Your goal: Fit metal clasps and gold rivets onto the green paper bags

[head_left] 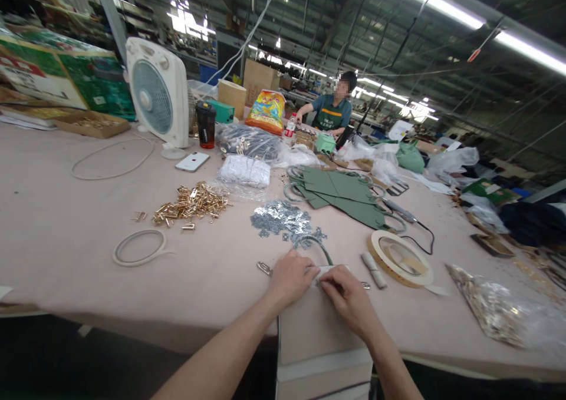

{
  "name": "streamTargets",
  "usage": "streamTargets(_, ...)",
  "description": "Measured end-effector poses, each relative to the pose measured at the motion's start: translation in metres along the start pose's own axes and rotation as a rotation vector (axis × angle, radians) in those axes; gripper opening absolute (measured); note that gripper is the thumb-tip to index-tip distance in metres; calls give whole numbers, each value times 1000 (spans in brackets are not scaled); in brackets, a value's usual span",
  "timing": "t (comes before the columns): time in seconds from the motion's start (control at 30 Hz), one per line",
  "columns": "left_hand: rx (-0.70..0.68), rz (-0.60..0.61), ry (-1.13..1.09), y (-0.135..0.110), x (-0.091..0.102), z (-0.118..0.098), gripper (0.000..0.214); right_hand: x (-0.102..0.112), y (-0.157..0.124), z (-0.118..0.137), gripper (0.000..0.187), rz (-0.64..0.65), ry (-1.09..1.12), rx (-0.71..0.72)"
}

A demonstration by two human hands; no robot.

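Observation:
A beige-lined bag piece [322, 329] with a green loop handle [325, 248] lies at the table's front edge, its lower part hanging toward me. My left hand [289, 277] is closed at the left side of its top edge, fingertips pressed on it. Close by, my right hand [347, 297] has thumb and fingers pinched over the same edge; what is in the pinch is too small to make out. Metal buckles stick out on both sides, one left buckle [264, 268] and one right buckle [365, 286]. Just beyond lies a pile of flat metal plates [280, 217].
Gold U-shaped fittings [192, 204] and a thin tape roll [139, 248] lie left. Green bag panels [340, 191], a wide tape roll [400, 258] and a bag of metal parts [490, 306] are right. A fan [154, 93] and phone [193, 161] stand behind; a co-worker [333, 108] sits opposite.

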State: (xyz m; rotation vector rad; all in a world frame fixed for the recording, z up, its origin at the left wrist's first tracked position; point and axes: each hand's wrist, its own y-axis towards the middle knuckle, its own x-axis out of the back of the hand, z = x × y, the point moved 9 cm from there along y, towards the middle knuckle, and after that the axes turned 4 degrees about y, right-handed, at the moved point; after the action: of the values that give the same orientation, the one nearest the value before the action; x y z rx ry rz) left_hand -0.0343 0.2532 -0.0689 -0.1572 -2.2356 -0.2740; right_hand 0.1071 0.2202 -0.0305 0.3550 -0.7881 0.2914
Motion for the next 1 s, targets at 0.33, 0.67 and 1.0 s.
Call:
streamTargets(0.33, 2, -8, 48, -2, 4, -4, 35, -5, 14, -6, 13, 84, -38, -105)
streamTargets(0.67, 2, -33, 40, -4, 11, -6, 36, -6, 11, -18, 13, -17, 6, -182)
streamTargets(1.0, 15, -96, 3, -14, 15, -4, 35, 18, 13, -36, 40, -177, 217, -214)
